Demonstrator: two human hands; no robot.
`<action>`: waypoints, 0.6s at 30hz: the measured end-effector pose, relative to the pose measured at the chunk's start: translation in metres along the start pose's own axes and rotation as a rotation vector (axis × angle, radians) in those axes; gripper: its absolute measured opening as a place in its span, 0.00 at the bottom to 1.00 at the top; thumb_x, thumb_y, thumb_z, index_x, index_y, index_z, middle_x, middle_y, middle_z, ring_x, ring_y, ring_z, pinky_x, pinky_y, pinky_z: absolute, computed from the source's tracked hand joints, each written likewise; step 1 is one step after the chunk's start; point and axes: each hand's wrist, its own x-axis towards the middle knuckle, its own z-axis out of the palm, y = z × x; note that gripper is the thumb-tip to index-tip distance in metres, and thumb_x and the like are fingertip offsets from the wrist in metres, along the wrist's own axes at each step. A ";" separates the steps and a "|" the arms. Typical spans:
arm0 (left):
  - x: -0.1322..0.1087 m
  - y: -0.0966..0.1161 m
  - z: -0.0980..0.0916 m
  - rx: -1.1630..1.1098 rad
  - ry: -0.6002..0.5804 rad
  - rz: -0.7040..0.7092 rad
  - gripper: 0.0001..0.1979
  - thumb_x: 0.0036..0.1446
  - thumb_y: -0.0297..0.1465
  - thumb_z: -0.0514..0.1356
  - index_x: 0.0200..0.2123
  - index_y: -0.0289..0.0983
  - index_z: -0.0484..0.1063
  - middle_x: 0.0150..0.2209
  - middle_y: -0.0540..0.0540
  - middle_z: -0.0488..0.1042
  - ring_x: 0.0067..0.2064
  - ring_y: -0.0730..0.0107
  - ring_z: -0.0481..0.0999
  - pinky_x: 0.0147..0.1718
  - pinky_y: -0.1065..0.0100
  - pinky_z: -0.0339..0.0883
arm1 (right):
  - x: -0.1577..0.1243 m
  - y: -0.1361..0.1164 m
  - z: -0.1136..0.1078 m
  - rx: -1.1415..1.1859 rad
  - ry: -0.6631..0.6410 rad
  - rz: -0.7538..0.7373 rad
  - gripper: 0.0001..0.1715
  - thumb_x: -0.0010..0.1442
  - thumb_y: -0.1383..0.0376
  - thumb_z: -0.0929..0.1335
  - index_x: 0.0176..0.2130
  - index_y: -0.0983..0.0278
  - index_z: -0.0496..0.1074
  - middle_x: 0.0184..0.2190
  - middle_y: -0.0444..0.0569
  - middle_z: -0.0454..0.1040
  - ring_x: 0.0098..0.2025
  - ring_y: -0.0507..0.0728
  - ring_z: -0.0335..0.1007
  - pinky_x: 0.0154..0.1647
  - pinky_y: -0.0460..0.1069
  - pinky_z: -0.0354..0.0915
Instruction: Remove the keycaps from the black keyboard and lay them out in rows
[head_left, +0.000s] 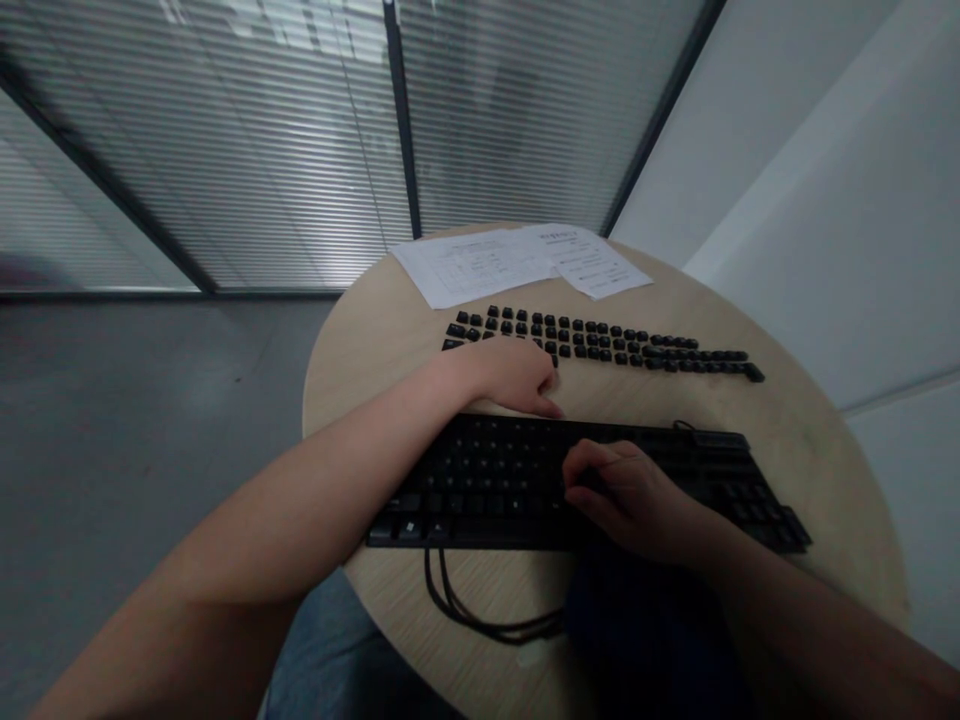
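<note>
A black keyboard [480, 530] lies on a round wooden table, with its upper rows showing sockets without keycaps and its lower rows still capped. Beyond its back edge, loose black keycaps [592, 340] stand in several rows. My left hand [517, 370] reaches across the keyboard's left part to these rows, its fingers curled down and the fingertips hidden; what they hold cannot be made out. Over the middle of the keyboard, my right hand [630, 490] is closed, thumb and fingers drawn together. Anything inside that grip is too dark to make out.
Printed paper sheets [480, 265] overlap at the far side of the table [360, 350]. A black cable [450, 605] loops off the keyboard's front edge. Behind the table stand a glass partition with blinds [262, 150] and a white wall [847, 220].
</note>
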 end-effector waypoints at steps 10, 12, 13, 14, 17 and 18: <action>0.000 -0.002 -0.001 0.070 -0.064 -0.006 0.21 0.58 0.50 0.62 0.25 0.40 0.78 0.23 0.46 0.72 0.27 0.64 0.69 0.32 0.61 0.62 | -0.001 0.001 0.002 -0.004 0.052 -0.077 0.05 0.67 0.66 0.66 0.36 0.60 0.68 0.27 0.44 0.77 0.26 0.54 0.73 0.29 0.47 0.64; 0.000 -0.001 -0.003 0.084 -0.095 0.001 0.22 0.60 0.51 0.60 0.28 0.39 0.80 0.26 0.44 0.75 0.29 0.62 0.71 0.34 0.61 0.63 | -0.004 0.004 0.003 0.043 0.078 -0.054 0.06 0.68 0.66 0.66 0.36 0.60 0.68 0.27 0.44 0.77 0.26 0.53 0.73 0.29 0.47 0.64; -0.001 -0.001 -0.004 0.088 -0.101 0.000 0.22 0.60 0.51 0.60 0.29 0.39 0.81 0.27 0.43 0.76 0.30 0.61 0.72 0.34 0.60 0.64 | -0.006 0.006 0.004 0.074 0.091 -0.047 0.06 0.68 0.65 0.66 0.36 0.60 0.68 0.27 0.44 0.77 0.26 0.53 0.73 0.29 0.47 0.64; -0.001 -0.001 -0.005 0.091 -0.100 -0.004 0.22 0.61 0.51 0.60 0.30 0.39 0.81 0.28 0.42 0.77 0.31 0.60 0.73 0.35 0.60 0.64 | -0.007 0.008 0.006 0.119 0.118 -0.041 0.06 0.69 0.64 0.66 0.36 0.59 0.68 0.27 0.44 0.77 0.26 0.53 0.73 0.29 0.47 0.65; -0.001 0.000 -0.006 0.094 -0.082 -0.019 0.23 0.62 0.51 0.59 0.29 0.38 0.80 0.27 0.43 0.77 0.29 0.62 0.72 0.33 0.61 0.62 | -0.010 0.016 0.013 0.341 0.308 0.030 0.11 0.73 0.58 0.64 0.38 0.58 0.67 0.25 0.42 0.73 0.22 0.52 0.68 0.25 0.46 0.63; -0.001 0.000 -0.006 0.097 -0.072 -0.021 0.23 0.62 0.50 0.59 0.28 0.38 0.80 0.26 0.43 0.77 0.29 0.63 0.71 0.32 0.62 0.61 | -0.010 0.018 0.016 0.413 0.376 0.063 0.12 0.74 0.56 0.62 0.38 0.58 0.66 0.23 0.41 0.71 0.21 0.51 0.66 0.23 0.45 0.62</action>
